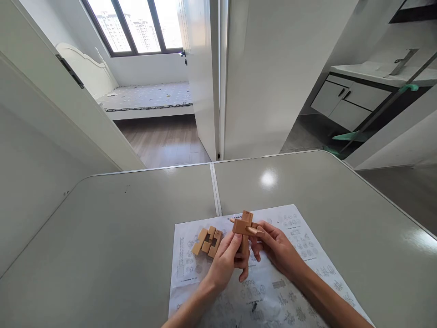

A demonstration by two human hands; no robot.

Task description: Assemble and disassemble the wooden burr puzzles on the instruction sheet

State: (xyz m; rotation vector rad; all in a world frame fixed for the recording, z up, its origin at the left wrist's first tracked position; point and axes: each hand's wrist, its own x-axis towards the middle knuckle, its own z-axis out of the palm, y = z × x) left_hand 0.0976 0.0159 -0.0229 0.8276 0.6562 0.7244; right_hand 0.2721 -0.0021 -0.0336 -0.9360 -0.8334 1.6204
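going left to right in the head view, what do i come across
Headboard → mattress → wooden blocks on the paper → left hand → right hand → sink cabinet. The held wooden pieces overlap both hands, so they're left out.

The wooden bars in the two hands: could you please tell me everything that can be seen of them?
The bars look like smooth brown wood and are crossed together. One runs roughly upright, with a small dark mark near its top end; a broad one crosses in front of it; a paler, thinner one points out to the right. The left hand has its grip low on them, and the right hand's fingers are at the paler end. They appear raised over the printed sheet. Fingers hide how they join.
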